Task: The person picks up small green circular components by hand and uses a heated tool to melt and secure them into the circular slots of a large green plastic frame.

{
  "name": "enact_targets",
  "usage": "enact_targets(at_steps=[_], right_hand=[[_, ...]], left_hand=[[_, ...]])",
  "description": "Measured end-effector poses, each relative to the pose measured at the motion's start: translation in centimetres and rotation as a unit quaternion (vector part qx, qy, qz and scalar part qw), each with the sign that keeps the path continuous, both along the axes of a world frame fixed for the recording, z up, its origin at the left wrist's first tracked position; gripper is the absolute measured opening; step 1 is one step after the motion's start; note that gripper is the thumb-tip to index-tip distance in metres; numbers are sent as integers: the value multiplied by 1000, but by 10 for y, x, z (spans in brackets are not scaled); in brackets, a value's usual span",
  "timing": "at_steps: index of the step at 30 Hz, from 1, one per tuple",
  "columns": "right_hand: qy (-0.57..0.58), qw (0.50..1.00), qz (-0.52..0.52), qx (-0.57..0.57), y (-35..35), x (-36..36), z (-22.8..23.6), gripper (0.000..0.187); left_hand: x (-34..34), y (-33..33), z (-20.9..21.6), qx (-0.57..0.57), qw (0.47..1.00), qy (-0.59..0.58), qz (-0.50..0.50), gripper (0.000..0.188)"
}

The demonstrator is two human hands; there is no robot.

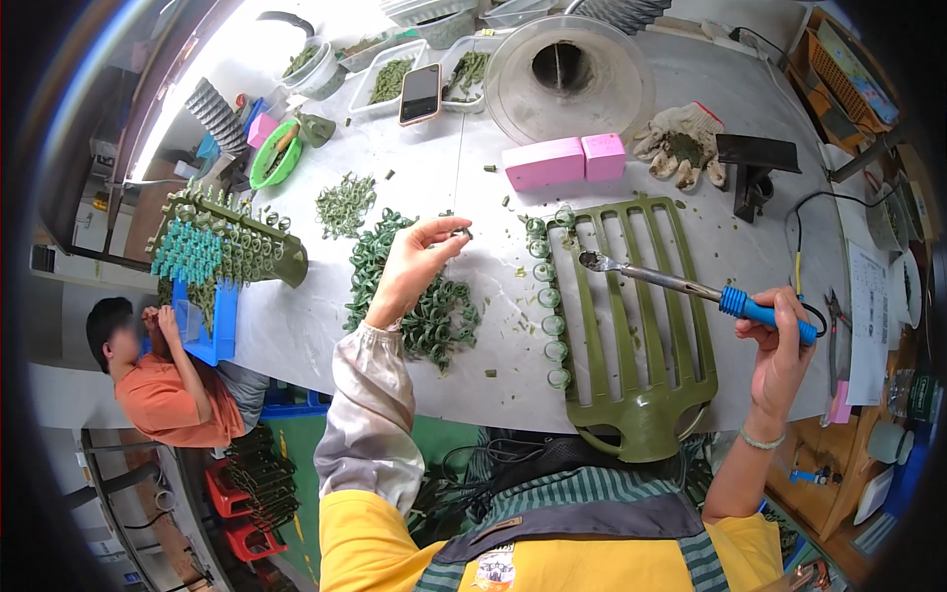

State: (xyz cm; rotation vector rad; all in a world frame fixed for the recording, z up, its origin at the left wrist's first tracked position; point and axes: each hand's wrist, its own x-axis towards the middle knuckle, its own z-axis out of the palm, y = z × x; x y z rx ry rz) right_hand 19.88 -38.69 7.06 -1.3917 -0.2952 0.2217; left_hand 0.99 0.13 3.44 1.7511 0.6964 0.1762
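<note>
Left hand (412, 266) is raised over the middle of the table (296, 326), thumb and forefinger pinched shut on a small green piece (460, 233); too small to tell its shape. The other fingers are loosely curled. Just below and beside that hand lies the pile (419, 296) of green curled parts, spread toward the table's near edge.

Right hand (781, 345) is closed around the blue handle of a soldering iron (681, 286). Its metal tip sits over the upper left bars of the olive rack (631, 326); touching or just above, cannot tell. The rack lies flat near the near edge, right of the pile, with a row of green rings (548, 296) along its left side.

Step in hand, as a judgement: one piece picked from the pile and held up, iron ready at the rack. The next move looks to call for bringing piece and hot tip together at the rack with a steady pinch, fingers kept clear of the tip.

Further out: two pink blocks (562, 161) beyond the rack, a clear spool (567, 79) and a phone (421, 94) toward the far edge, dirty gloves (681, 146) toward the far right corner. A second rack (227, 242) loaded with parts sits at the left edge, where another person (163, 380) in orange works.
</note>
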Motion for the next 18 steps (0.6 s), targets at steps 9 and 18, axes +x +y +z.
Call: enact_targets(at_steps=[9,18], right_hand=[[7,1000,-5,-10,1,0,-3,27],[37,999,10,7,10,3,-18,27]], left_hand=[[27,-52,18,4,995,-83,-64,26],[74,-83,-9,357,908,-142,-167,29]])
